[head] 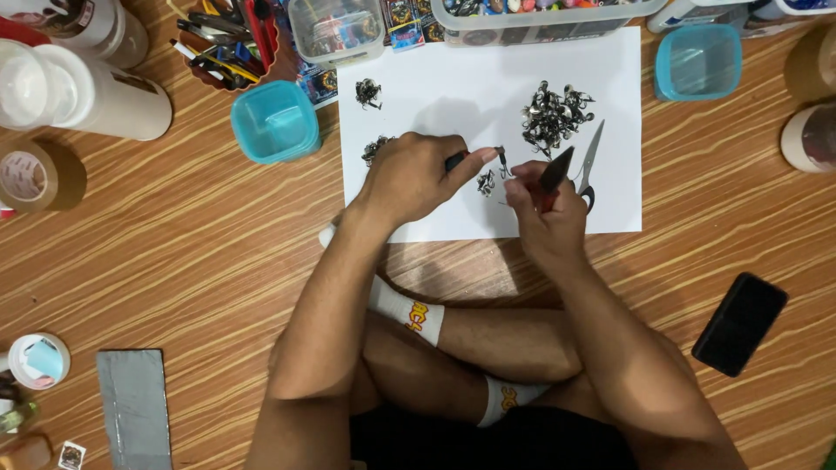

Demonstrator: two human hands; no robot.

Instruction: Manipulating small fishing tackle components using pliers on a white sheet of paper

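Teal tub off white sheet's left edge, second teal tub past its top right corner. Clear boxes with colourful packets along top edge. Black phone on floor at right. Left hand pinches dark tool; small metal clasp at its tip, mid-sheet. Right hand clenched round red-handled pliers, fingertips just beside clasp. Heap of clasps near scissors.

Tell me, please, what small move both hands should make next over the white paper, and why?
Probably bring the right hand closer, so the tool it holds meets the small metal piece pinched by the left hand. The two sit nearly together above the white paper, seemingly not yet joined.
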